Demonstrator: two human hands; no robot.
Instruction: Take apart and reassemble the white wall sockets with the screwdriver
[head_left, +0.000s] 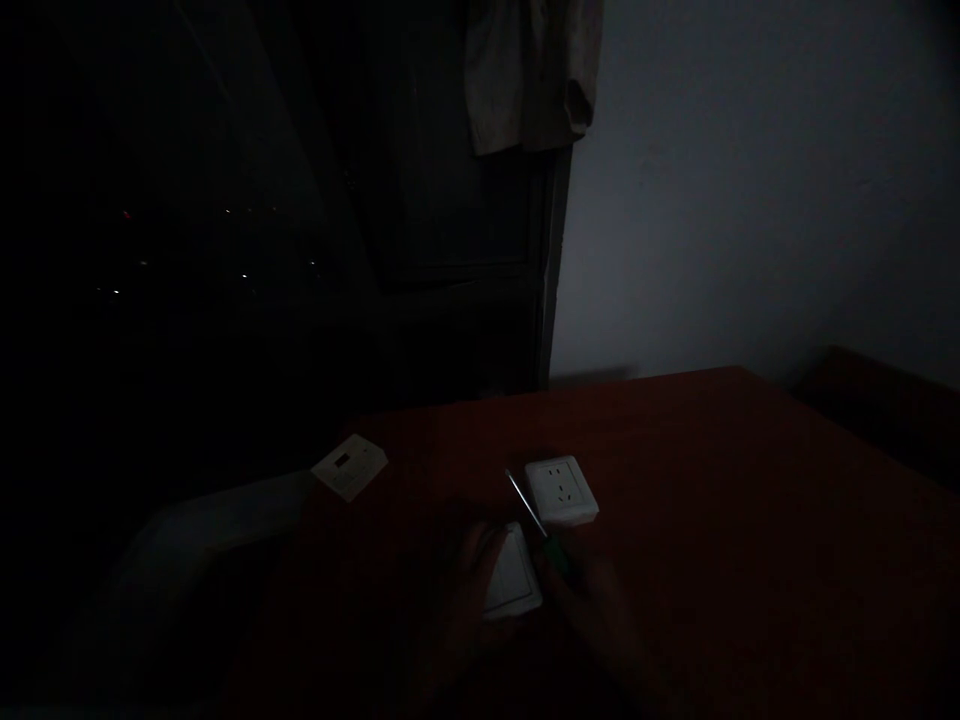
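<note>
In the dim head view, my left hand [474,575] is closed on the left side of a white wall switch [514,575], a square plate with a raised inner panel. My right hand [589,590] grips the green handle of a screwdriver [529,505], whose bare metal shaft points up and to the left, away from me. Just beyond the shaft lies a white wall socket [562,488], its slots facing up. Shadow hides much of both hands, and the switch's left part is behind my left fingers.
A printed card or small flat box [349,467] lies at the left edge of the reddish-brown table [697,450]. Behind the table are a dark window [247,240], a hanging curtain [532,80] and a pale wall [750,200].
</note>
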